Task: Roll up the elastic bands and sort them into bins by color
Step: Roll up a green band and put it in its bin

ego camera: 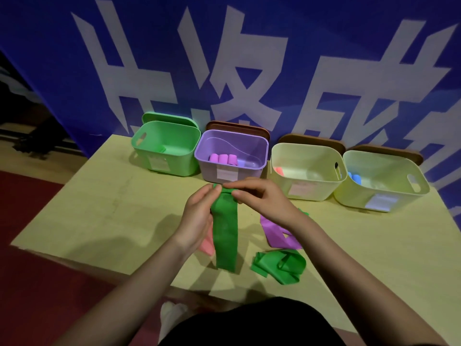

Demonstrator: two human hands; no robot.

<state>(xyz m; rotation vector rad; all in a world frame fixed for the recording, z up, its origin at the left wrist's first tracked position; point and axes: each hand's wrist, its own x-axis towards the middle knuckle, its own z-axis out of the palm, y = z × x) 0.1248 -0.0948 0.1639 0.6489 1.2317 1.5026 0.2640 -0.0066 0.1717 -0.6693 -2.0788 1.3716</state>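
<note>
A long green elastic band [225,236] hangs flat from both hands over the table's middle. My left hand [198,213] and my right hand [262,199] pinch its top end, fingertips close together. A second green band [279,265] lies crumpled near the front edge. A purple band [277,233] lies under my right wrist. A pink band [207,245] peeks out below my left hand. At the back stand a green bin [167,148], a purple bin [232,156] with purple rolls, a pale yellow bin [306,171] with a pink roll, and a second pale yellow bin [381,181] with a blue roll.
The pale wooden table [99,208] ends close to my body at the front and drops to a red floor on the left. A blue banner wall rises right behind the bins. Lids lean behind the bins.
</note>
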